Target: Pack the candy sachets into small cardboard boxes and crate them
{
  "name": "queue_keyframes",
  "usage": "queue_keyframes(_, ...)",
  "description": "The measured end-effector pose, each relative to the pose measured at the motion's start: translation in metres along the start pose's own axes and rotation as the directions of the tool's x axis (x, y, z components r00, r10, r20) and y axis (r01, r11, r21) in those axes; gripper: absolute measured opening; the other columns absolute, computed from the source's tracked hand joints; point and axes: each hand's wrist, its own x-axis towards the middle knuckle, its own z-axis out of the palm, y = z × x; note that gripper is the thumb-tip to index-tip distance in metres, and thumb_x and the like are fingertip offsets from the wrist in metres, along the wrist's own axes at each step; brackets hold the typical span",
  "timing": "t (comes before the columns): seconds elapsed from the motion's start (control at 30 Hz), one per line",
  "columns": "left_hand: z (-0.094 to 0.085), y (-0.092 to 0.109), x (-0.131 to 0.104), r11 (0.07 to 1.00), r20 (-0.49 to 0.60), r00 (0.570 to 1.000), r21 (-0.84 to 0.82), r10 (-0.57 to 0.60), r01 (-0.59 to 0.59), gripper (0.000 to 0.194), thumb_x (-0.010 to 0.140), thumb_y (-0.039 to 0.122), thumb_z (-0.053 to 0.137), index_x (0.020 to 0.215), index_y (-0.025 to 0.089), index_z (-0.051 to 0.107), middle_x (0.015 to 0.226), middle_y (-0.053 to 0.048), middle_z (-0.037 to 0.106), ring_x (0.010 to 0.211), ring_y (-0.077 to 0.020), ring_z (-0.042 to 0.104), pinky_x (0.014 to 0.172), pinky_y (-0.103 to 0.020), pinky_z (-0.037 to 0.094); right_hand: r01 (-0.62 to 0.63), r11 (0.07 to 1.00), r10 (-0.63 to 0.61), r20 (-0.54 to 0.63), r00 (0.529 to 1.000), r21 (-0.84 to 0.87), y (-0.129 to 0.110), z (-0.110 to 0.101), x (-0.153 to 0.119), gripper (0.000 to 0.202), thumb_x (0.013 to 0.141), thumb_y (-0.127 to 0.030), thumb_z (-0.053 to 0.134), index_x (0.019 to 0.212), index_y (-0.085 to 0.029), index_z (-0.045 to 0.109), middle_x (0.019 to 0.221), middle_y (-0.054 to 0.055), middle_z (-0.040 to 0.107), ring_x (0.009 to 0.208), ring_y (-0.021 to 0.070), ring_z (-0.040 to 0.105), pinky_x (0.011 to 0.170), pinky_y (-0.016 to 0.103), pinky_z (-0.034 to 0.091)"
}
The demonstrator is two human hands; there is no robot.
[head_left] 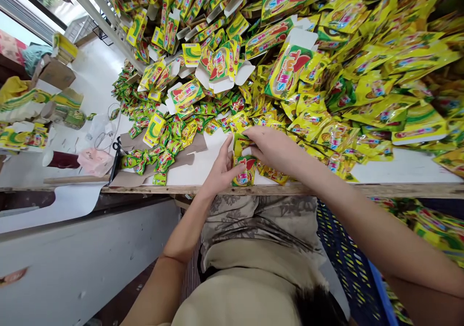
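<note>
At the front edge of the table, a small yellow-and-green candy box [245, 171] with a watermelon print is between my two hands. My left hand [223, 171] grips its left side, with the thumb across its front and the fingers up along the edge. My right hand [272, 148] is closed at its upper end, fingers bent over, next to a small white flap; its fingertips are partly hidden. Just beyond and to the right lie yellow candy packets [308, 123]. Small green wrapped candies [165, 157] lie to the left of my left hand.
Open printed boxes [290, 70] with white flaps are heaped at the back. Black-handled scissors [116, 159], a dark red roll [61, 159] and a pink bag [94, 162] lie on the left. A blue crate [348, 248] stands below, on the right.
</note>
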Motion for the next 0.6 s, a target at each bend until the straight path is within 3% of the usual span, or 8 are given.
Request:
queue_keyframes(0.1,-0.002,-0.005,0.003,0.998,0.021,0.999,-0.057,-0.035,0.036,0.089,0.069,0.038,0.078,0.144,0.025,0.031,0.131,-0.010,0.056,0.124,-0.0268,0.052,0.105,-0.041,0.040,0.095,0.993,-0.101,0.075,0.992,0.076,0.010,-0.003,0.000,0.028,0.078,-0.010,0.046,0.102,-0.017,0.057,0.100,0.012,0.066,0.094,0.0245,0.060,0.080,0.034,0.046)
queue_keyframes(0.23,-0.005,-0.013,0.004,0.982,0.103,0.979,-0.046,-0.178,0.183,0.059,0.067,0.036,0.080,0.118,0.015,0.057,0.118,-0.010,0.065,0.112,-0.0277,0.059,0.098,-0.039,0.044,0.121,0.991,-0.127,0.104,0.986,0.058,0.014,-0.008,0.002,0.030,0.074,-0.005,0.044,0.097,-0.017,0.059,0.096,0.011,0.066,0.093,0.0250,0.061,0.080,0.035,0.045)
queue_keyframes(0.43,-0.004,-0.018,0.000,0.982,0.084,0.979,-0.026,-0.185,0.187,0.052,0.064,0.034,0.081,0.108,0.015,0.059,0.110,-0.008,0.067,0.100,-0.0228,0.061,0.090,-0.033,0.046,0.061,0.998,-0.062,-0.027,0.998,-0.020,0.004,0.002,-0.007,0.034,0.075,-0.005,0.043,0.106,-0.015,0.056,0.103,0.015,0.064,0.096,0.0264,0.059,0.077,0.034,0.044)
queue_keyframes(0.6,0.000,-0.017,0.002,0.987,0.088,0.983,0.020,-0.161,0.159,0.049,0.067,0.036,0.079,0.107,0.015,0.059,0.105,-0.007,0.067,0.096,-0.0203,0.060,0.088,-0.031,0.045,0.130,0.991,-0.132,0.119,0.984,0.026,0.003,-0.020,-0.012,0.018,0.075,-0.007,0.045,0.085,-0.018,0.054,0.087,0.009,0.063,0.082,0.0224,0.057,0.070,0.031,0.042)
